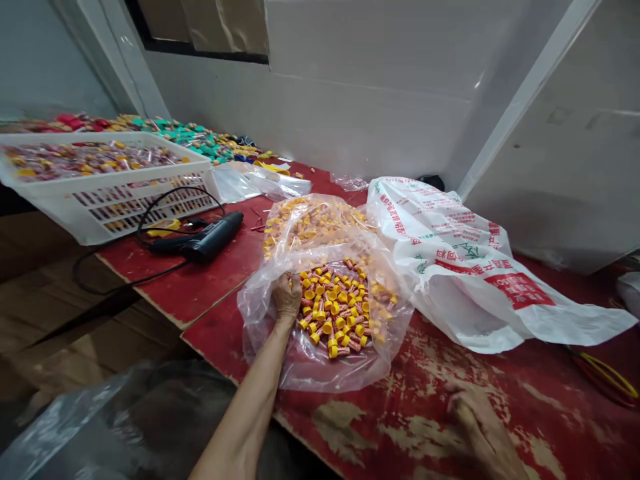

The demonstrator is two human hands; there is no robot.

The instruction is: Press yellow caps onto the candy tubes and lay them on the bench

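A clear plastic bag lies open toward me on the red table, full of small patterned tubes with yellow caps. My left hand is at the left side of the bag's mouth, its fingers curled and closed on the plastic film beside the tubes. Off to the right, my right hand is low over the worn tabletop, apart from the bag. It is somewhat blurred, with the fingers curled in; whether anything small is between them is hidden.
A white basket of wrapped pieces stands at the left, with a corded black heat gun before it. Colourful pieces are heaped behind. A printed white sack lies right of the bag. Yellow-handled scissors lie at the far right.
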